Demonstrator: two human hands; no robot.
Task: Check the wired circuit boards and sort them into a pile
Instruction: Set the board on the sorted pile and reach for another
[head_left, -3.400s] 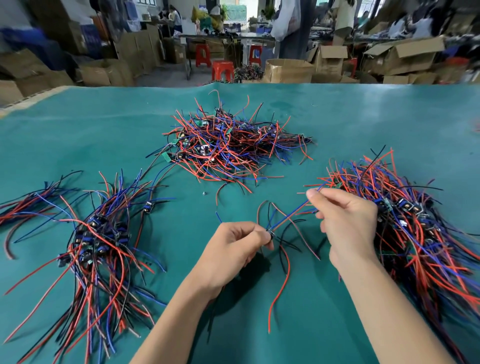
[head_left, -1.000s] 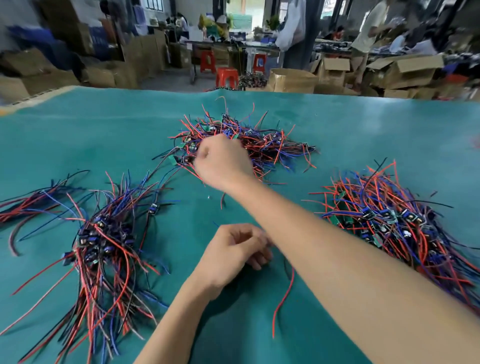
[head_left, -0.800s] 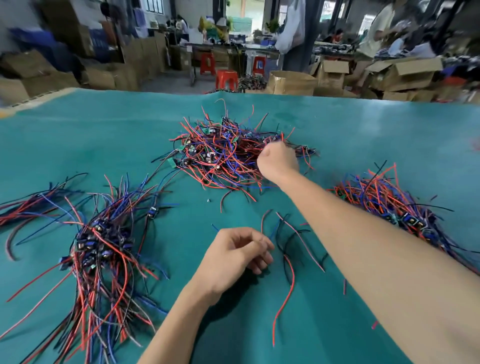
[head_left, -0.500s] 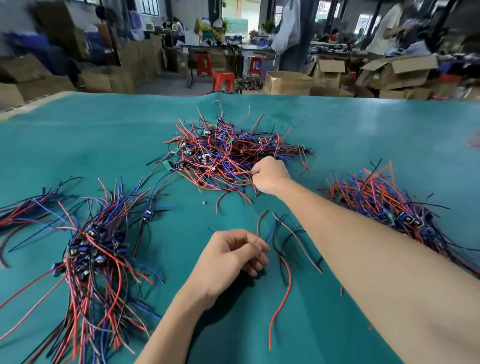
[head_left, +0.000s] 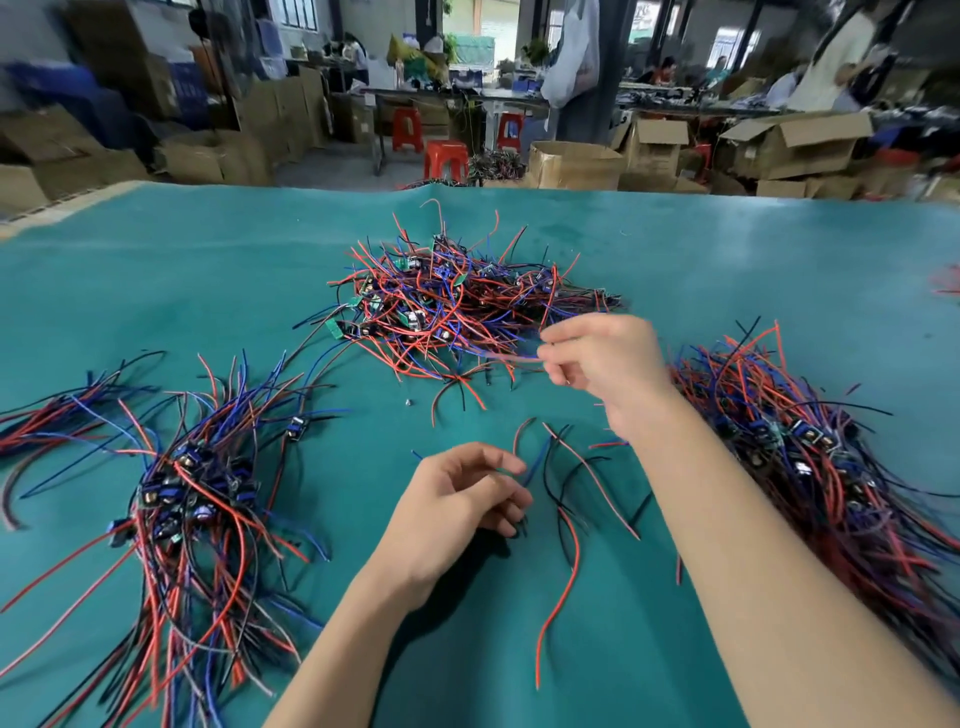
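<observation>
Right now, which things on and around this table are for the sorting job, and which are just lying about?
For the job:
- middle heap
- left pile
- right pile
- wires in right hand
- wired board under left hand

Lying about:
- cardboard boxes
- red stools

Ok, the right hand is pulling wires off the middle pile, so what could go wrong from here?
1. The wires pinched by the right hand run back into the tangled middle pile; pulling may drag neighbouring boards along.
2. The left hand holds another wired board whose loose leads lie beneath the incoming wires and could snag.
3. The right forearm hangs close beside the right pile and might scatter it.
</observation>
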